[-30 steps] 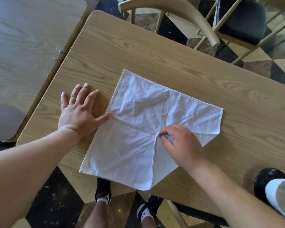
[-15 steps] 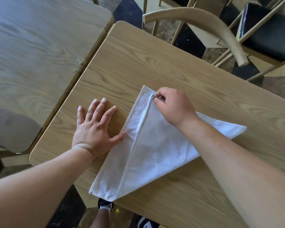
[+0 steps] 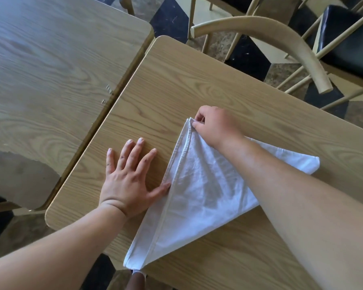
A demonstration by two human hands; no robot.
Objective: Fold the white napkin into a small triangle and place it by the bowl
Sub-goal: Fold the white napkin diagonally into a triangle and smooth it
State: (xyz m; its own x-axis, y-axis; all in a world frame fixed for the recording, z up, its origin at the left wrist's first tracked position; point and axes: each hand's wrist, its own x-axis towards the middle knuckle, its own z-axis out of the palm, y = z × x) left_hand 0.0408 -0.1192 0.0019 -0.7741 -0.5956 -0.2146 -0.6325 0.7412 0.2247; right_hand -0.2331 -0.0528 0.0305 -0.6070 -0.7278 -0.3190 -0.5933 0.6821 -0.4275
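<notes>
The white napkin (image 3: pixel 199 193) lies on the wooden table (image 3: pixel 197 84) folded into a large triangle, its lowest point hanging at the near edge. My right hand (image 3: pixel 214 126) pinches the napkin's far corner, where two layers meet. My left hand (image 3: pixel 130 176) lies flat on the table with fingers spread, its thumb touching the napkin's left hemmed edge. My right forearm covers part of the cloth. The bowl is out of view.
A second wooden table (image 3: pixel 50 70) stands close on the left with a narrow gap between. A curved wooden chair back (image 3: pixel 281 36) and a black-seated chair (image 3: pixel 348 42) stand beyond the far edge. A checkered floor shows below.
My right hand carried the near corner across the napkin to the far corner, turning the open square into a triangle. My left hand stayed flat at the left edge. The view shifted left.
</notes>
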